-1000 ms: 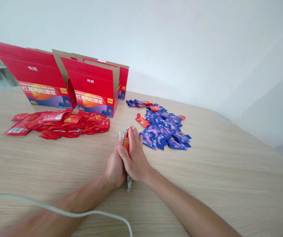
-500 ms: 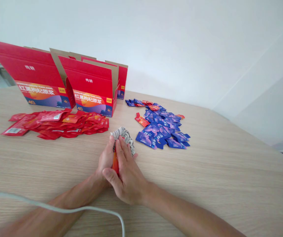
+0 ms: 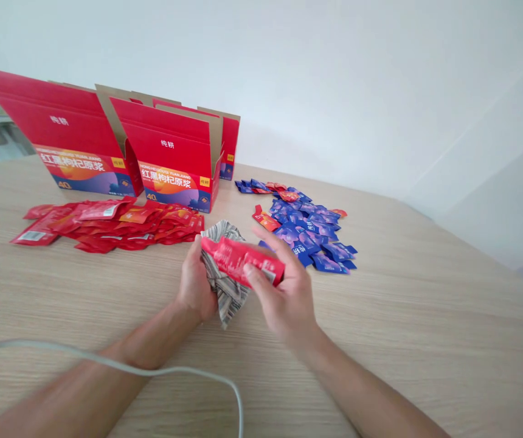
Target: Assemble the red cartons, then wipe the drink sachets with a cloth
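Note:
My left hand (image 3: pixel 195 283) holds a grey-and-white striped cloth (image 3: pixel 232 298), which hangs in folds from its palm and fingers. Lying across the cloth is a red spouted pouch (image 3: pixel 238 258), its barcode end toward the right. My right hand (image 3: pixel 289 292) grips that end, thumb on top and fingers behind. To the left, a heap of red pouches (image 3: pixel 120 225) lies on the table. On the right, past my right hand, blue-purple pouches (image 3: pixel 309 228) are spread in a pile, with a few orange-red ones (image 3: pixel 266 220) among them.
Open red cartons (image 3: pixel 165 152) stand upright at the back left, flaps raised, with more behind. A white cable (image 3: pixel 170 371) crosses the near foreground over my left forearm. A pale wall (image 3: pixel 357 91) rises behind the wooden table (image 3: pixel 426 316).
My hands were pressed together round the pouch and cloth. Now my right hand has moved right and turned the pouch flat with its back showing, while the cloth has unfolded over my left hand.

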Tool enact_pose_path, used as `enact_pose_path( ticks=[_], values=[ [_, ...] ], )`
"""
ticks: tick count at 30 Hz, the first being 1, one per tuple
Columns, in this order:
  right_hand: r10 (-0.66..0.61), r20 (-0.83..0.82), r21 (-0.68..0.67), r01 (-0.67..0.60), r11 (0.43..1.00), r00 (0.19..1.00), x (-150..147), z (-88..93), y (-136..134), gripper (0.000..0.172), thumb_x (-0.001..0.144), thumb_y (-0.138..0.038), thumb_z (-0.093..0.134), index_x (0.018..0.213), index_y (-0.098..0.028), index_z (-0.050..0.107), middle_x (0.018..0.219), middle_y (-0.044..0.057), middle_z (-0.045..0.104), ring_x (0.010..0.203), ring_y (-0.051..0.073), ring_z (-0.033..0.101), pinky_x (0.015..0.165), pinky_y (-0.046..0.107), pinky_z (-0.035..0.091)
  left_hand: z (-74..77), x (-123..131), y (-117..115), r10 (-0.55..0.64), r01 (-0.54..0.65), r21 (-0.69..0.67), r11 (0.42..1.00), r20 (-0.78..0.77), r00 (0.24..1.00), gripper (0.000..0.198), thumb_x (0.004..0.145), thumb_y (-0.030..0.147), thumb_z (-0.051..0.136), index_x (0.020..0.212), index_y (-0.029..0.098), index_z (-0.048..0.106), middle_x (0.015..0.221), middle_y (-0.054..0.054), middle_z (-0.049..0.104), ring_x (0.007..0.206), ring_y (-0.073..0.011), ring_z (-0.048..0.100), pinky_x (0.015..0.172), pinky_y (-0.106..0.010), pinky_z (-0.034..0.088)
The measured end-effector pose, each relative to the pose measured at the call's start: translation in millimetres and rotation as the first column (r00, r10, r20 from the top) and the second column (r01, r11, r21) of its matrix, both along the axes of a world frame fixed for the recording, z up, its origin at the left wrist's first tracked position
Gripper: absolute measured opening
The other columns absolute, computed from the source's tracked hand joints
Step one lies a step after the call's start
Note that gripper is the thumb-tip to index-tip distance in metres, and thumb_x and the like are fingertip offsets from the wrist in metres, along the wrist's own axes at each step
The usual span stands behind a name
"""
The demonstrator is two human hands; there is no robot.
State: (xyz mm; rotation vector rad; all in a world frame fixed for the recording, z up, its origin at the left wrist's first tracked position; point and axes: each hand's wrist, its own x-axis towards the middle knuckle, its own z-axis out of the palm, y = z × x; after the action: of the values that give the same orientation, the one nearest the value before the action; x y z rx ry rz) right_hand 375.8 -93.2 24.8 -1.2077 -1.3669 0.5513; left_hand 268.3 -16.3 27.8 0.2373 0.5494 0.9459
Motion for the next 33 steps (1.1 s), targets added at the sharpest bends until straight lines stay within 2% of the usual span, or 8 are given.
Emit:
enact_pose_path(
  ticks=[3, 8, 11, 14, 21, 25, 30, 33],
  values=[
    [-0.140, -0.139, -0.075, 0.130, 0.989, 0.980, 4, -12.9, 14, 0.062, 0.103, -0.045, 0.057, 0.162, -0.030, 0.044, 0.145, 0.010, 0.070, 0.120, 0.030, 0.074, 0.106, 0.053, 0.063, -4.1, 4, -5, -0.033, 0.034, -0.039, 0.999, 0.019, 0.999, 0.053, 0.109, 0.050, 0.042, 0.123, 0.011, 0.075, 0.102, -0.014, 0.083, 0.095, -0.0306, 0.082, 0.090, -0.044, 0.067],
    [-0.290, 0.522, 0.123, 0.266, 0.956, 0.802, 7, -29.2, 23, 0.036, 0.100, -0.042, 0.060, 0.123, -0.018, 0.074, 0.142, 0.021, 0.059, 0.145, 0.039, 0.051, 0.127, 0.064, 0.038, -12.4, 5, -13, -0.088, 0.092, -0.097, 0.991, 0.044, 0.995, 0.054, 0.108, 0.053, 0.046, 0.129, 0.010, 0.071, 0.111, -0.016, 0.082, 0.102, -0.0320, 0.080, 0.096, -0.045, 0.065],
    [-0.273, 0.725, 0.276, 0.096, 0.956, 0.633, 14, -26.2, 22, 0.048, 0.105, -0.037, 0.053, 0.149, -0.019, 0.059, 0.166, 0.018, 0.042, 0.166, 0.039, 0.021, 0.133, 0.072, 0.016, -13.0, 6, -16, -0.139, 0.144, -0.053, 0.988, 0.088, 0.986, 0.060, 0.108, 0.057, 0.045, 0.133, 0.010, 0.071, 0.119, -0.018, 0.080, 0.113, -0.0335, 0.078, 0.103, -0.045, 0.061],
    [-0.060, 0.806, 0.182, -0.150, 0.972, 0.589, 14, -26.0, 22, 0.062, 0.111, -0.033, 0.041, 0.170, -0.021, 0.029, 0.180, 0.013, 0.025, 0.171, 0.030, 0.003, 0.136, 0.066, 0.014, -10.7, 6, -19, -0.092, 0.093, -0.006, 0.996, 0.102, 0.990, 0.058, 0.109, 0.058, 0.043, 0.135, 0.015, 0.071, 0.124, -0.015, 0.080, 0.122, -0.0305, 0.075, 0.111, -0.042, 0.057],
    [0.141, 0.657, -0.071, -0.126, 0.989, 0.741, -31, -41.1, 1, 0.103, 0.101, -0.055, 0.064, 0.171, 0.004, 0.014, 0.179, 0.030, 0.009, 0.170, 0.037, -0.002, 0.138, 0.062, 0.014, -3.5, -5, -15, -0.079, 0.077, -0.072, 0.994, -0.016, 0.997, 0.071, 0.104, 0.072, 0.041, 0.127, 0.014, 0.074, 0.109, -0.016, 0.081, 0.109, -0.0338, 0.078, 0.103, -0.052, 0.061],
    [0.238, 0.567, -0.078, -0.237, 0.968, 0.788, -44, -38.2, -15, 0.105, 0.094, -0.025, 0.069, 0.174, -0.003, 0.004, 0.181, 0.024, 0.000, 0.170, 0.034, -0.005, 0.137, 0.063, 0.016, 8.3, -15, -6, -0.076, 0.074, -0.037, 0.997, -0.053, 0.996, 0.079, 0.106, 0.071, 0.030, 0.130, 0.009, 0.073, 0.104, -0.019, 0.081, 0.105, -0.0362, 0.079, 0.095, -0.052, 0.064],
    [0.403, 0.219, -0.072, -0.398, 0.915, 0.889, -13, -15.1, -14, 0.082, 0.093, -0.005, 0.050, 0.171, -0.020, 0.033, 0.174, 0.010, 0.042, 0.162, 0.025, 0.038, 0.135, 0.049, 0.033, 11.8, -15, 6, 0.010, -0.010, 0.035, 0.999, -0.013, 1.000, 0.081, 0.107, 0.069, 0.023, 0.140, 0.011, 0.069, 0.112, -0.019, 0.081, 0.108, -0.0363, 0.079, 0.096, -0.054, 0.064],
    [0.242, -0.035, 0.017, -0.242, 0.970, 0.970, 10, -4.4, -3, 0.072, 0.099, -0.013, 0.052, 0.168, -0.032, 0.042, 0.165, 0.003, 0.055, 0.153, 0.026, 0.052, 0.130, 0.051, 0.042, 1.7, -10, 9, 0.019, -0.024, 0.082, 0.996, 0.056, 0.998, 0.075, 0.108, 0.066, 0.028, 0.142, 0.013, 0.068, 0.119, -0.018, 0.081, 0.109, -0.0345, 0.078, 0.098, -0.053, 0.063]
  ],
)
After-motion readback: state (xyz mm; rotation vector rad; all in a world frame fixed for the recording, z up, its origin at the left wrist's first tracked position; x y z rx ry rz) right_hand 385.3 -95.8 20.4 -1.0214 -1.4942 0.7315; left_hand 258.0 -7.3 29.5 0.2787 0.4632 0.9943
